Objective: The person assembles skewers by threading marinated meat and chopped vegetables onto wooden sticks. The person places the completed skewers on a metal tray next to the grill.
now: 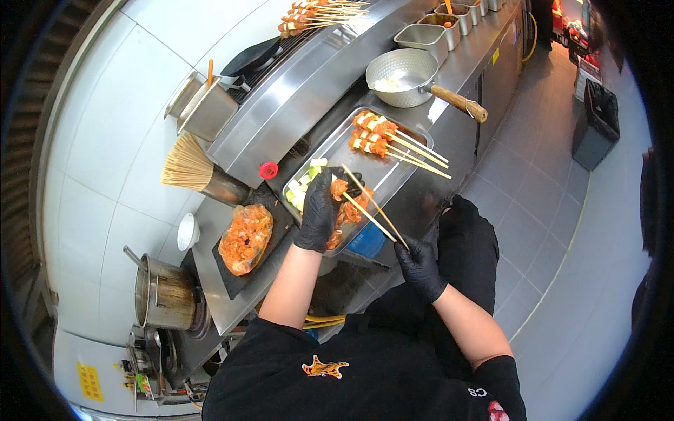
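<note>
My left hand point(322, 210), in a black glove, holds a piece of marinated raw meat point(338, 189) over the near end of a steel tray point(337, 152). My right hand point(419, 266), gloved too, grips the lower ends of two wooden skewers point(375, 216); the tip of one is at the meat, the other's tip lies free beside it. Pale green vegetable chunks point(297, 193) lie in the tray left of my left hand. Loose marinated meat point(347, 213) lies to its right. Finished-looking skewers of meat and white-green pieces point(371, 139) rest at the tray's far end.
A bag of marinated meat point(246, 239) sits on a dark board at left, near a steel holder of skewers point(224, 184). Beyond the tray stands a hammered saucepan point(403, 79), its wooden handle jutting right. A stockpot point(166, 294) stands lower left; more skewers point(316, 16) lie on a rack.
</note>
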A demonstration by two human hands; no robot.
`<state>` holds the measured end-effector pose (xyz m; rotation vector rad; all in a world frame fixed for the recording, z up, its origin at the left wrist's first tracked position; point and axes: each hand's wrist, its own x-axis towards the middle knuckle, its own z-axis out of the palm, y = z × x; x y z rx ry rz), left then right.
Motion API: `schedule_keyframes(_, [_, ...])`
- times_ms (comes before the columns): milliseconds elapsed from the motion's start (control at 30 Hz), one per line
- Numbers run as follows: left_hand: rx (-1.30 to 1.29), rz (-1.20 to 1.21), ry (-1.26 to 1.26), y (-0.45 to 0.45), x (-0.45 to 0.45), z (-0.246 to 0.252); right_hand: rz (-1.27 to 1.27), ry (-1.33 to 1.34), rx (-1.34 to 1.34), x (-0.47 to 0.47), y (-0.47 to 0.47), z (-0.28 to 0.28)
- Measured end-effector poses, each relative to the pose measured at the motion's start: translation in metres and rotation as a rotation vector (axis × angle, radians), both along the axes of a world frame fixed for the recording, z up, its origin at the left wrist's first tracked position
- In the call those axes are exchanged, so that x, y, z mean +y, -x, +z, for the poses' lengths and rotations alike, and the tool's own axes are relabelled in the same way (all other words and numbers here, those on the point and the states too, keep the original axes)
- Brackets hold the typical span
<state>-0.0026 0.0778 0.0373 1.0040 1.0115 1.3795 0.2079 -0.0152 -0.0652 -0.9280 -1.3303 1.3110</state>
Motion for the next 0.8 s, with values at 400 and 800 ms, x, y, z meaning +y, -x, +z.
schedule_keyframes(400, [1.546,-0.035,-0.143,0.048,-0.008,0.016,-0.14,0.089,0.148,0.017,-0.012,-0.02])
schedule_keyframes(800, [1.637,0.072,-0.147,0.052,0.034,-0.004,-0.157,0.085,0.141,0.02,-0.008,-0.033])
